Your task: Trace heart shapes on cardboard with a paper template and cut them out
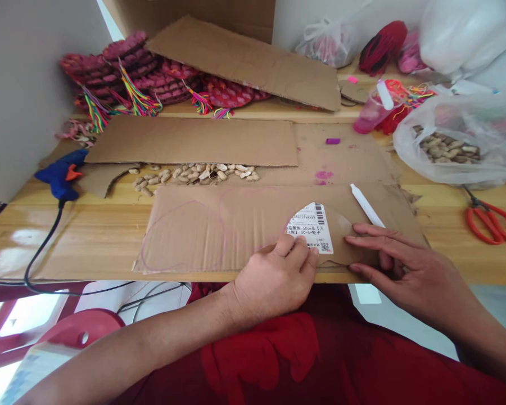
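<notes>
**Purple outlines (194,201) marked on the front cardboard strip (244,219), no cut visible along them**

A labelled cardboard piece (338,230) with a curved far edge lies on the right part of the strip, near the front edge of the tabletop (447,264). The left hand (278,275) has its fingers bunched on the piece's lower left, over part of the white label (310,225); whether it pinches or only presses, I cannot tell. The right hand (413,264) reaches the piece's right side, thumb and forefinger apart. A white pen (367,206) passes behind its fingers, and its grip on the pen cannot be made out.

As for progress, one rounded outline stands at the strip's left end, with a second curve beside it. A faint line shows at the piece's left edge; none is discernible around its right side. The marked shapes remain part of the strip.

Beyond lie peanuts (194,173), a longer cardboard panel (194,140) and a purple cap (333,141). Farther out are a blue glue gun (61,174) to the left and red-handled scissors (491,222) to the right.
</notes>
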Demonstrator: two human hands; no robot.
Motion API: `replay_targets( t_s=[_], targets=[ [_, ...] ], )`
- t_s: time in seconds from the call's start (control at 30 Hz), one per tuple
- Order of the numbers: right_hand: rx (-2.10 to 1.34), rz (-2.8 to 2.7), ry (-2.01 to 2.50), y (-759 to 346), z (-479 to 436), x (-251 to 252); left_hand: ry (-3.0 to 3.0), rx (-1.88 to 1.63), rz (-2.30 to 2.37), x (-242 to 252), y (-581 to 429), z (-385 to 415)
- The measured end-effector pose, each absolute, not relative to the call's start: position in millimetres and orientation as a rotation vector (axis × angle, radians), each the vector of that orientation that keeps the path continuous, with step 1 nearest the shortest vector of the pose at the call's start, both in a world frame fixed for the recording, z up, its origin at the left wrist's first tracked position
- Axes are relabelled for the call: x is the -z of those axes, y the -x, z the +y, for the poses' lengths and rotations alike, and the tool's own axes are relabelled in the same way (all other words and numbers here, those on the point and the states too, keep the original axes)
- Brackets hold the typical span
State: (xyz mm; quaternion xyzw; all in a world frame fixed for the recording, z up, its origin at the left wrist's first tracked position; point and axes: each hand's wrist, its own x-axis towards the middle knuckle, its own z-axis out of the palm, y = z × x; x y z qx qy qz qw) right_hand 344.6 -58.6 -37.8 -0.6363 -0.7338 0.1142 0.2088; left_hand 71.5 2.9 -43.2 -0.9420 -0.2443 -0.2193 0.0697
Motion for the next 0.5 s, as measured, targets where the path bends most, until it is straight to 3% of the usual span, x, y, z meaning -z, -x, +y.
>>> replay_targets(
  t_s=[0.5],
  targets=[
    [-0.321,-2.046,1.745,-344.5,-58.2,36.3,2.834,0.62,-0.703,44.5,-70.6,2.8]
  ],
)
